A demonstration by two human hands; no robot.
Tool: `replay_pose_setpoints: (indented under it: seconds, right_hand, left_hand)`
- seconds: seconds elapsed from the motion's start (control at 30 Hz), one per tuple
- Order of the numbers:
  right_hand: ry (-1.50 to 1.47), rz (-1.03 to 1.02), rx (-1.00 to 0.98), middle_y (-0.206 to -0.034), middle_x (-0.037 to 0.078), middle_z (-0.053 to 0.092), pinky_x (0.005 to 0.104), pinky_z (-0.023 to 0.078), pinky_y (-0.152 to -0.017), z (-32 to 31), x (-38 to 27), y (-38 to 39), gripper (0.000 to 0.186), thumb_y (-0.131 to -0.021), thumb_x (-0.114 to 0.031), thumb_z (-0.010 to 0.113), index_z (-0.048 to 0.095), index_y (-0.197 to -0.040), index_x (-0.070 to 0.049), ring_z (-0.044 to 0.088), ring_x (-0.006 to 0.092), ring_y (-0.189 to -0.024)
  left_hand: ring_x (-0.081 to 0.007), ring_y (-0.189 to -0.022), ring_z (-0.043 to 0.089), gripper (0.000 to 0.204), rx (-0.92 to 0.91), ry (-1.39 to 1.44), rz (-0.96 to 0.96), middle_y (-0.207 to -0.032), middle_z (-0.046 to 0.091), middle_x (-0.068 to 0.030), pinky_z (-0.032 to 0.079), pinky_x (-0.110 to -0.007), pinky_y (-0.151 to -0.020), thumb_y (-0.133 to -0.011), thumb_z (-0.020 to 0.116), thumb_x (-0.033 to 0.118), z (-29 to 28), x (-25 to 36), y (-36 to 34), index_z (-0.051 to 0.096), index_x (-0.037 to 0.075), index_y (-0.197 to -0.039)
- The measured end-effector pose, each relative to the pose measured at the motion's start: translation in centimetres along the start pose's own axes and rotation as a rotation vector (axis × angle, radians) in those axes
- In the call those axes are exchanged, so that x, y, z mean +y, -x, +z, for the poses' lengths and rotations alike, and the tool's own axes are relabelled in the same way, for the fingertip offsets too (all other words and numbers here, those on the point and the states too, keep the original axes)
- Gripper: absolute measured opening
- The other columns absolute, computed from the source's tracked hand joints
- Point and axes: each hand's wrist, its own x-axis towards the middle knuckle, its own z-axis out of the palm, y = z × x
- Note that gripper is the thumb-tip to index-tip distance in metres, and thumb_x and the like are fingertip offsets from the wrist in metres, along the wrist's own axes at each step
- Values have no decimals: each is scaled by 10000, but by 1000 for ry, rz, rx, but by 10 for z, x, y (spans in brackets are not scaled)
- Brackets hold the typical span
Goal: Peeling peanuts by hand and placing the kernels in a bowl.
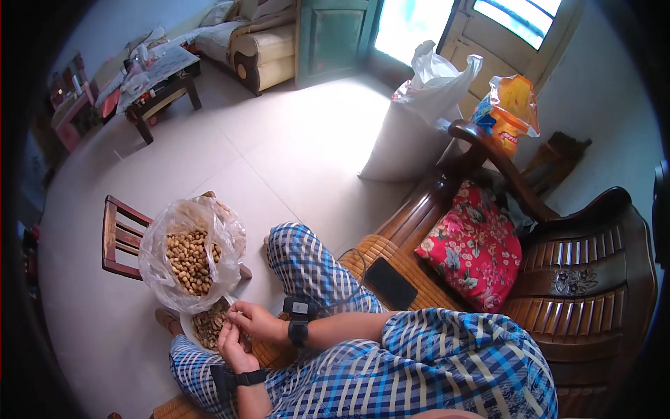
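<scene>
Just beyond the left hand (238,350) and right hand (257,323), grips unclear, lie bagged peanuts (190,262).

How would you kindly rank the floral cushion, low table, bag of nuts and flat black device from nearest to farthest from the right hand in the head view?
From the right hand:
1. Bag of nuts: ahead, to the left.
2. Flat black device: right, on the woven seat.
3. Floral cushion: farther right.
4. Low table: far off, upper left.

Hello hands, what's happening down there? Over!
Left hand, right hand: close together beside shells. Peanuts: in open plastic bag. Bag partly hides shells' white container.
</scene>
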Motion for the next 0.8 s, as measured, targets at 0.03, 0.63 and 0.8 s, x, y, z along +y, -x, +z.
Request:
replay_pose_setpoints:
  seconds: [0.03, 0.63, 0.8]
  right_hand:
    - [184, -36, 34, -829, 92, 621, 317, 482, -680, 0, -1, 1, 217, -957, -224, 506, 548, -1017, -20, 586, 173, -763]
    - [226, 119, 19, -781, 124, 657, 315, 507, -619, 46, -30, 27, 254, -905, -255, 569, 598, -987, -16, 617, 157, -693]
    - [524, -27, 87, -814, 250, 618, 447, 489, -688, 58, -47, 41, 239, -933, -233, 486, 560, -983, -12, 616, 418, -797]
  left_hand:
    - [9, -509, 420, 214, 26, -31, 1, -725, 594, 50, 271, -154, -423, -934, 526, 144, 1, 1, -1, 639, 38, -1081]
    - [-110, -681, 582, 129, 172, 155, -8, -803, 624, -17, 459, -235, -595, -897, 568, 123, -32, 6, 35, 639, 46, -972]
    - [-216, -908, 638, 205, 229, 178, 7, -1013, 649, -107, 511, -320, -813, -876, 495, 60, -21, 15, 47, 626, 16, -1028]
